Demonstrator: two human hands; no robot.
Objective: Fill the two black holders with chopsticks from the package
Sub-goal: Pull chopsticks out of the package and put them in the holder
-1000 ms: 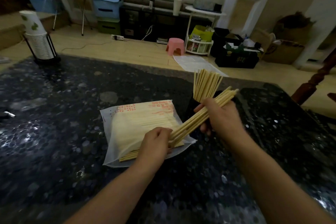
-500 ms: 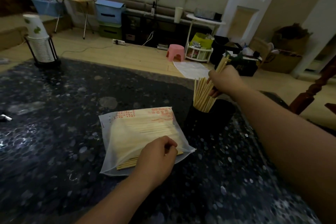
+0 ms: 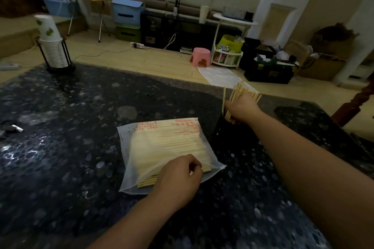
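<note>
While the left hand (image 3: 178, 178) is curled at the open mouth of the package (image 3: 166, 147), pinching chopstick ends, the right hand (image 3: 241, 108) is clamped around chopsticks (image 3: 237, 92) standing in the black holder (image 3: 222, 131). A cup stack (image 3: 53, 46) is seen far left.

Table (image 3: 70, 147) is black with pale speckles all over. Chopsticks (image 3: 236, 95) are light tan, the package (image 3: 139, 133) is cloudy white with red print, holder (image 3: 220, 133) plain black. Pink stool (image 3: 200, 56) out back.
</note>
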